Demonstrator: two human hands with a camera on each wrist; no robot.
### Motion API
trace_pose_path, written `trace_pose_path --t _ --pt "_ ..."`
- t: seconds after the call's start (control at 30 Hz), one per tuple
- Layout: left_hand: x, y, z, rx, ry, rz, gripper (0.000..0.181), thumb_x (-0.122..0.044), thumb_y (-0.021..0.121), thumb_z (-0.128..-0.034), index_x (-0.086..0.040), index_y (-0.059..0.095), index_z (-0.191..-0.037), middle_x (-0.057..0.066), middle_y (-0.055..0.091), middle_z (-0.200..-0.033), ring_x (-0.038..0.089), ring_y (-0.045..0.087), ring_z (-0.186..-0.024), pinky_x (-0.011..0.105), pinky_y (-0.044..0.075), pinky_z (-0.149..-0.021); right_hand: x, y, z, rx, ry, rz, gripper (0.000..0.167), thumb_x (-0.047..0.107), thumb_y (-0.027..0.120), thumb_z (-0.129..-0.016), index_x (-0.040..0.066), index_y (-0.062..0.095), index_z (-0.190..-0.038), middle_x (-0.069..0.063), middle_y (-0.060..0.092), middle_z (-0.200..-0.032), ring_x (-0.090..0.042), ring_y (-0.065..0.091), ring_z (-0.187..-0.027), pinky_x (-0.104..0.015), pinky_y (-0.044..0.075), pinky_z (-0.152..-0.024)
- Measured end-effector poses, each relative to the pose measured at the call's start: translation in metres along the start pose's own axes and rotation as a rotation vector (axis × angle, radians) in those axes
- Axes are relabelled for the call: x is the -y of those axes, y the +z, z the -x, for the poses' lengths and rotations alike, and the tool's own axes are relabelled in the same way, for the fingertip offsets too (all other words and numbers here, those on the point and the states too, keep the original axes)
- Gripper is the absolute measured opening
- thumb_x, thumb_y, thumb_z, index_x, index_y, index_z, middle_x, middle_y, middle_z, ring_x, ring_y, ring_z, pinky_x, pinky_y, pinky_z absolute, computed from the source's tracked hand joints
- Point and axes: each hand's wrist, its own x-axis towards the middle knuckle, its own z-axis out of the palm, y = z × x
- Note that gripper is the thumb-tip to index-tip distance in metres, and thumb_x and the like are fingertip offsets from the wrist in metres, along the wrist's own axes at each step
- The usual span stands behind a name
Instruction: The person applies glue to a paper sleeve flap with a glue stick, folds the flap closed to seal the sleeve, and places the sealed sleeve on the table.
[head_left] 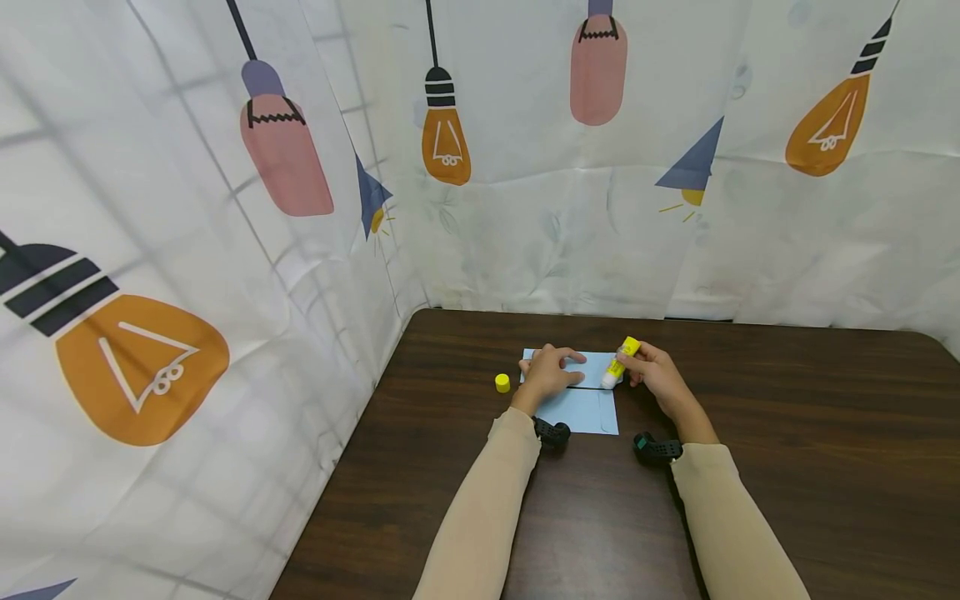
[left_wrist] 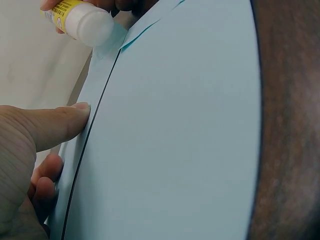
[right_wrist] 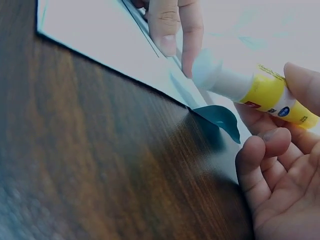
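Head view: right hand (head_left: 652, 372) around glue stick (head_left: 621, 363), left hand (head_left: 547, 373), fingers (head_left: 572, 355) apart, on blue paper (head_left: 597, 367).

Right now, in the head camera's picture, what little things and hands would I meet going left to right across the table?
Yellow cap → left hand → glue stick → right hand.

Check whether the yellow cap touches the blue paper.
Apart: the head view shows a strip of dark table between the yellow cap and the blue paper.
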Motion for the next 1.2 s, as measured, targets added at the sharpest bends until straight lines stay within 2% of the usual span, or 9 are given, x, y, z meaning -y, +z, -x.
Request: trace_pose_path --t 0.1,0.2,0.4,0.67,0.93,1.07,1.2 --pt "0.0 0.0 0.0 0.002 -0.002 0.0 0.025 -0.038 0.074 -0.0946 -0.037 0.074 -0.12 -0.003 0.048 -0.092 0.016 0.04 -0.09 0.044 0.016 -0.084 0.007 0.001 0.006 0.006 -0.011 -0.019 0.042 0.02 0.055 -0.107 -0.013 0.049 -0.132 0.003 0.049 -0.068 -0.016 0.05 -0.069 -0.031 0.048 -0.073" --pt "0.0 0.0 0.0 0.004 0.001 0.0 0.025 -0.039 0.073 -0.0947 -0.037 0.074 -0.12 -0.003 0.049 -0.092 0.016 0.041 -0.089 0.044 0.016 -0.084 0.001 -0.001 0.003 0.0 -0.01 -0.048 0.042 0.02 0.054 -0.107 -0.013 0.048 -0.132 0.004 0.049 -0.068 -0.015 0.049 -0.068 -0.03 0.048 -0.072" --pt "0.001 0.0 0.0 0.005 0.004 0.003 0.025 -0.039 0.073 -0.0947 -0.037 0.074 -0.12 -0.003 0.048 -0.093 0.016 0.04 -0.09 0.045 0.016 -0.085 -0.023 -0.007 -0.012 -0.055 0.008 -0.088 0.044 0.03 0.059 -0.105 -0.005 0.05 -0.131 0.007 0.049 -0.071 -0.012 0.048 -0.068 -0.026 0.048 -0.07" --pt "0.001 0.001 0.0 0.005 0.014 0.016 0.026 -0.037 0.074 -0.0946 -0.036 0.074 -0.12 -0.002 0.048 -0.093 0.017 0.04 -0.09 0.045 0.016 -0.084 -0.022 -0.009 -0.011 -0.114 0.051 -0.156 0.038 0.037 0.059 -0.104 0.005 0.052 -0.124 0.006 0.049 -0.078 -0.01 0.048 -0.07 -0.02 0.05 -0.069" --pt "0.001 0.004 -0.002 -0.002 0.001 0.013 0.025 -0.036 0.074 -0.0944 -0.036 0.074 -0.119 -0.002 0.049 -0.093 0.017 0.04 -0.09 0.045 0.015 -0.084 -0.018 -0.014 -0.008 -0.128 0.108 -0.373 0.043 0.035 0.061 -0.103 0.006 0.046 -0.131 0.004 0.052 -0.088 -0.008 0.048 -0.071 -0.019 0.051 -0.07" --pt "0.001 0.003 -0.002 -0.002 0.006 0.023 0.025 -0.035 0.075 -0.0941 -0.035 0.074 -0.119 -0.001 0.049 -0.093 0.017 0.04 -0.091 0.046 0.015 -0.084 -0.016 -0.018 -0.005 -0.137 0.123 -0.482 0.033 0.031 0.061 -0.103 0.011 0.048 -0.125 0.006 0.055 -0.087 -0.007 0.049 -0.067 -0.018 0.051 -0.069" --pt "0.001 0.001 0.0 0.001 0.015 0.032 0.026 -0.036 0.074 -0.0944 -0.035 0.074 -0.12 -0.002 0.049 -0.094 0.018 0.04 -0.091 0.046 0.015 -0.084 -0.016 -0.021 -0.004 -0.151 0.115 -0.519 0.023 0.029 0.061 -0.104 0.014 0.049 -0.117 0.007 0.057 -0.082 -0.006 0.05 -0.065 -0.018 0.051 -0.067"
